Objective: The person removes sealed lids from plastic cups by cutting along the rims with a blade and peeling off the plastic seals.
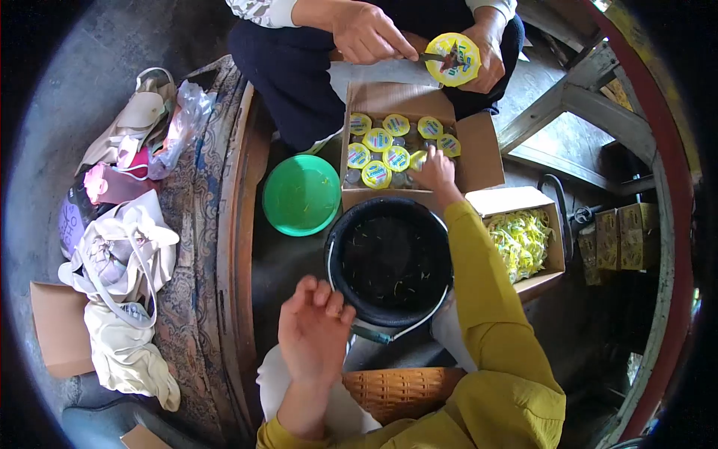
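Note:
My right hand reaches into an open cardboard carton, its fingers closed at the edge of a yellow-lidded cup. Several cups with round yellow "Lemon" lids stand around it in the carton. My left hand hovers by the near left side of a black bucket, palm turned up and fingers loosely bent, with nothing in it. Dark liquid with small yellowish scraps lies in the bucket.
Opposite, a person's hands hold a yellow-lidded cup and a blade-like tool. A green basin stands left of the bucket. At right, a box holds yellow strips. Bags lie on a patterned bench.

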Motion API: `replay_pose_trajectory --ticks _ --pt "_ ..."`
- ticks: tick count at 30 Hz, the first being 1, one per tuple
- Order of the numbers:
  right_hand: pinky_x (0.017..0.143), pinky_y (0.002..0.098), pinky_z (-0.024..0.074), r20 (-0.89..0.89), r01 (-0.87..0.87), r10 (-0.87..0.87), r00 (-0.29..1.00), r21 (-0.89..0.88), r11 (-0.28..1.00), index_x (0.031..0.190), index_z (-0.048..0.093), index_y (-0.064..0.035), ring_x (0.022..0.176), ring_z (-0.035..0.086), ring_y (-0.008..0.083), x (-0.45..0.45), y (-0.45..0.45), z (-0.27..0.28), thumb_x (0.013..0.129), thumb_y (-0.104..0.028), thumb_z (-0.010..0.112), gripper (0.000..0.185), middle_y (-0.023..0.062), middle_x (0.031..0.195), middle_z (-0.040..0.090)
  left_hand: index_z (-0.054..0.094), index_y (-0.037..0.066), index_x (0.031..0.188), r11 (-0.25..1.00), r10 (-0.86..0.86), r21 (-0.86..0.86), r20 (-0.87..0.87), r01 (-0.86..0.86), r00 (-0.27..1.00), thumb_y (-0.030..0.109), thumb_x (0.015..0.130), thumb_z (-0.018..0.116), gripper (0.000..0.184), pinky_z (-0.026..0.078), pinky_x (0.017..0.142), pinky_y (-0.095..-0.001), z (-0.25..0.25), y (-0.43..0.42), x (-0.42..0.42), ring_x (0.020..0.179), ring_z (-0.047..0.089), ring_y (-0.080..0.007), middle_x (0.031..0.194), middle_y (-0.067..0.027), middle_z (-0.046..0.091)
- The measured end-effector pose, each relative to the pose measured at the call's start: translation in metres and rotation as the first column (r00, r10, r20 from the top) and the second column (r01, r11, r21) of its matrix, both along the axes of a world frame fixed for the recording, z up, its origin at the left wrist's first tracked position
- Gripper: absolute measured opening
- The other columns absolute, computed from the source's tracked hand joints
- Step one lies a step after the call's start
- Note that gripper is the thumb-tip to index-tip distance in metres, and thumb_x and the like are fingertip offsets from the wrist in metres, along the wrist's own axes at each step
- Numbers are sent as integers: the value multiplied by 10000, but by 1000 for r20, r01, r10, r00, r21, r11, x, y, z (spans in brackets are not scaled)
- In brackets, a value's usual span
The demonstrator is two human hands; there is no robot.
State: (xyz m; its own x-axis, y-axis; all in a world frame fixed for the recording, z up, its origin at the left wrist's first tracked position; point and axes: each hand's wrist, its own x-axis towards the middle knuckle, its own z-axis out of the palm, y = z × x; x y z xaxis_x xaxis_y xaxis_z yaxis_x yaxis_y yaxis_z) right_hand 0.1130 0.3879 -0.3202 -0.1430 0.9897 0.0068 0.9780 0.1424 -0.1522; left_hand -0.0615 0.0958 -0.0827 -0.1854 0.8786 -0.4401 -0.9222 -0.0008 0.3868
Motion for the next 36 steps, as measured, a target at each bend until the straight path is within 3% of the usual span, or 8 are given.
replay_pose_trajectory --ticks 4,7,14,20,23,27,31,36 --pt "780 393 469 -27 -176 176 984 14 984 1034 498 15 921 562 308 21 -19 80 548 -512 704 746 178 998 543 430 91 1003 994 -96 -5 -549 111 830 122 768 570 275 350 688 -284 5 11 13 749 411 -108 828 -14 434" --pt "748 405 479 -119 -291 337 934 294 911 1037 483 22 886 564 337 37 -63 146 524 -504 716 771 200 975 542 386 62 1103 979 -75 -32 -975 200 210 50 669 672 520 369 767 -313 2 9 25 887 444 -162 973 -80 449" --pt "746 399 467 -329 -440 514 792 275 855 987 522 8 850 566 363 49 -209 301 525 -365 732 630 197 931 554 262 33 1242 928 43 -8 -991 371 -129 164 576 785 856 289 962 -394 4 -3 53 1162 376 -269 1224 -155 380" --pt "734 366 480 -372 -491 528 764 196 849 1032 526 6 830 578 345 63 -273 314 551 -389 731 655 185 957 568 410 17 1147 753 -179 34 -951 657 254 82 602 734 637 421 841 -301 7 -15 85 977 533 -194 1063 -97 540" --pt "742 343 474 -418 -487 594 688 341 804 1067 529 -14 820 593 263 88 -266 283 653 -381 705 581 148 981 574 549 -3 998 768 -140 20 -970 640 198 60 662 708 377 461 754 -272 -3 -20 96 846 585 -136 952 -72 613" --pt "685 269 454 -830 75 51 556 111 991 963 591 -4 782 564 130 196 -218 161 732 -295 686 383 80 876 610 576 11 1007 850 -189 -55 -960 523 205 95 705 701 337 450 780 -272 -15 -16 93 881 571 -129 973 -59 610" --pt "533 282 416 -694 801 -620 365 -105 589 805 608 -9 542 509 121 299 -254 -22 675 -318 700 348 31 636 574 559 4 1035 946 -116 34 -893 321 435 62 715 691 351 452 777 -256 -6 -9 90 870 566 -119 971 -58 603" --pt "738 325 442 -474 750 -881 -16 -588 303 855 601 59 803 576 233 301 -305 -96 558 -367 762 544 152 875 610 536 13 1073 967 -65 82 -837 241 544 102 753 663 356 435 796 -264 -8 -2 81 896 560 -124 972 -59 600"
